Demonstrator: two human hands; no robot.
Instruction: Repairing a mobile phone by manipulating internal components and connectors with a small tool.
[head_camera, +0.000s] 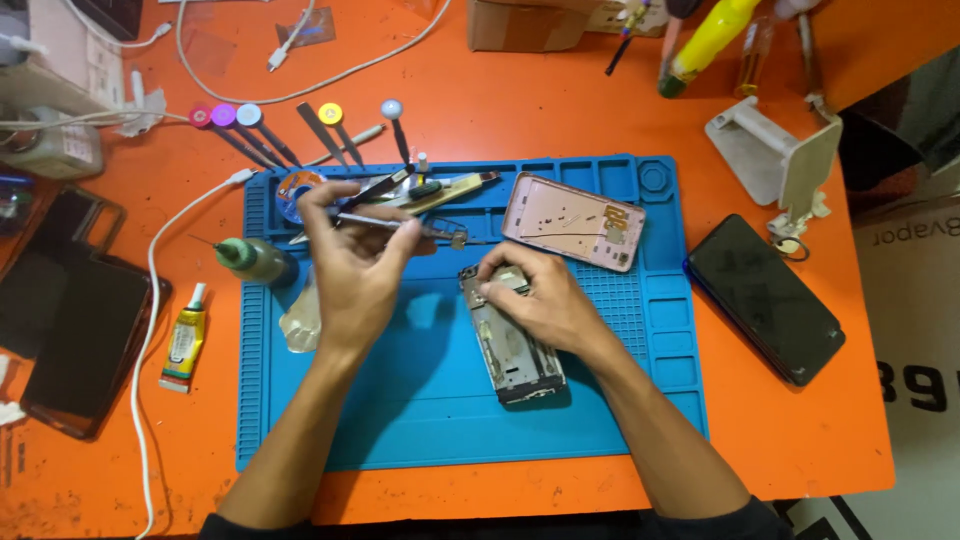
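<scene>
My left hand (352, 262) holds metal tweezers (400, 224) whose tips carry a small part (458, 238) above the blue work mat (420, 420). My right hand (535, 298) presses on the top end of an opened phone frame (520, 362) lying on the mat. A pink phone back cover (572, 220) lies inside-up just beyond my right hand.
Several screwdrivers with coloured caps (262, 132) lie at the mat's far edge. A green-capped bottle (255, 260) and a yellow glue tube (184, 345) sit left. Dark phones (765, 298) (75, 330) rest on both sides of the orange table (500, 100). White cables and a white stand (785, 160) lie behind.
</scene>
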